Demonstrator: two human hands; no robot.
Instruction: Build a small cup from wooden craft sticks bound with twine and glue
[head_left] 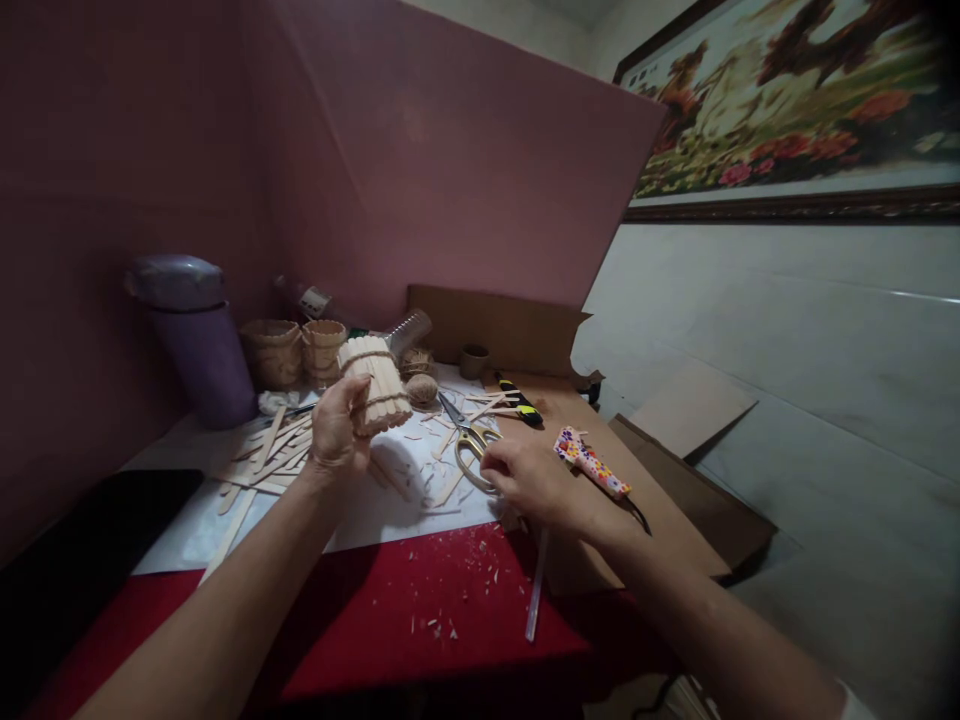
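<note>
My left hand (341,425) is wrapped around a small cup-shaped piece made of wooden craft sticks (379,380), holding it tilted above the table. Two bands of twine circle the sticks. Over the gold-handled scissors (465,440), my right hand (525,478) has its fingers curled at the handle loops, and the blades point away to the left. Loose craft sticks (281,450) lie in a pile left of my left hand. A ball of twine (421,390) sits behind the scissors. Right of my right hand lies a flower-patterned glue gun (592,465).
A purple bottle (199,350) stands at the left beside two carved-looking cups (274,352). A black-and-yellow utility knife (519,400) and a small brown pot (474,361) are farther back. A clear glue stick (537,585) and wood scraps lie on the red cloth (420,650).
</note>
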